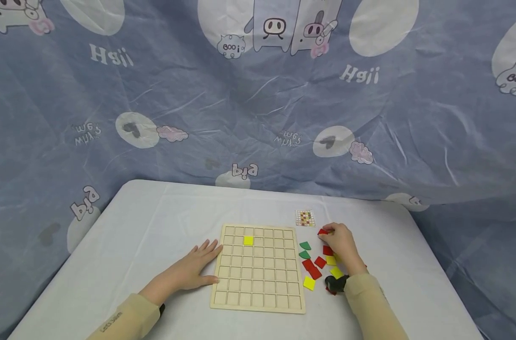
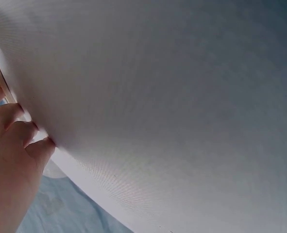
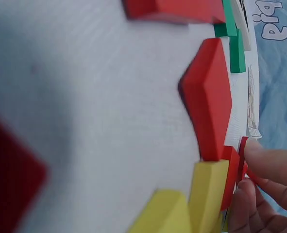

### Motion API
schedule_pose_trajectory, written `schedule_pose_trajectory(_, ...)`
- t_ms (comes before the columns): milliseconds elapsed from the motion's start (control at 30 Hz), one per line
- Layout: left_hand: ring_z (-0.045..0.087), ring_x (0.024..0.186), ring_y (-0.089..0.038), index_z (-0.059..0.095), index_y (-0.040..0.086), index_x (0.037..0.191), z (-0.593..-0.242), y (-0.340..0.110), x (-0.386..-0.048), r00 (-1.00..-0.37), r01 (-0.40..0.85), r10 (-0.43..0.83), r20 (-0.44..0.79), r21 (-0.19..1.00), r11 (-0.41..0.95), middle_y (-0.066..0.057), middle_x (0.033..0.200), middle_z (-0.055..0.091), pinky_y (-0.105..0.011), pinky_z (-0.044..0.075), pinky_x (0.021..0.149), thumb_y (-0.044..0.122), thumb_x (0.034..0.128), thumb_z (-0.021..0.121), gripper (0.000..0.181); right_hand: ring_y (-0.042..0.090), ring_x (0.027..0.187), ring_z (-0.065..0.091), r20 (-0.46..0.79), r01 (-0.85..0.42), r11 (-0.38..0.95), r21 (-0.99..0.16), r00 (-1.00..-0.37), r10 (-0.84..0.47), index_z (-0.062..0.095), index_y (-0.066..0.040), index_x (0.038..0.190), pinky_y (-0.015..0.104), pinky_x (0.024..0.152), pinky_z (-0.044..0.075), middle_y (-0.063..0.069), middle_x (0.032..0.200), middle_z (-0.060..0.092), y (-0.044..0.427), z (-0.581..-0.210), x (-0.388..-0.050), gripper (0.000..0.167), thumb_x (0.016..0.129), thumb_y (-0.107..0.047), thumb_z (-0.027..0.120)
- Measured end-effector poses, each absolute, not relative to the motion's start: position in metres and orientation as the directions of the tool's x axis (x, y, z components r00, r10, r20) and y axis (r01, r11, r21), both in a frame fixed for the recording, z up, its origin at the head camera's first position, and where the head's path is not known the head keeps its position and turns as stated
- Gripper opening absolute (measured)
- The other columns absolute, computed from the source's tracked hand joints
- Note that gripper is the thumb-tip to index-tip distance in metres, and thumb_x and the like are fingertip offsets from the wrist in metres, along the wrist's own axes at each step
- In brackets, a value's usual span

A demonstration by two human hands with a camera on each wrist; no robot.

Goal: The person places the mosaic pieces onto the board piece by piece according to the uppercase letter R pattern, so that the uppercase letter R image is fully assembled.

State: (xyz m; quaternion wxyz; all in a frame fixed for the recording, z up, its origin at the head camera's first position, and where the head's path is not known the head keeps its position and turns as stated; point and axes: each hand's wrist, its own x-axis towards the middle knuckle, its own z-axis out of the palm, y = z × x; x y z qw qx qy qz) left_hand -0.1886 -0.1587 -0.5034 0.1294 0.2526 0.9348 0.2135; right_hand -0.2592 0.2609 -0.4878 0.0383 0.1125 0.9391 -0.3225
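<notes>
right of the wooden grid board (image 1: 258,260), the right hand (image 1: 342,244) pinches a flat red piece (image 1: 321,232), its outline partly hidden; the left hand (image 1: 194,269), fingers spread, touches the board's left edge

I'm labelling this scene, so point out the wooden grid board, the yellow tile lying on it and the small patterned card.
Wooden grid board (image 1: 258,261): head view, bare cell near the middle.
Yellow tile (image 1: 248,241): head view, middle of its top.
Patterned card (image 1: 305,218): head view, middle of its printed face.
</notes>
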Motion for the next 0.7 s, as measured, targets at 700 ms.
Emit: schedule_pose_trajectory(700,0.017,0.150,-0.042,0.031,0.007,0.154,-0.4969,-0.1567,-0.1856,-0.841,0.412,0.525,-0.133,0.472,0.779,-0.020,0.162,0.023,-0.062,0.018,0.119,0.049,0.0890,0.066,0.086,0.025,0.077,0.054,-0.121,0.205,0.821,-0.533,-0.979,0.166,0.060,0.001,0.098,0.029,0.065,0.050,0.015,0.089,0.060,0.2523,-0.4817,-0.2593,0.021,0.086,-0.009,0.074)
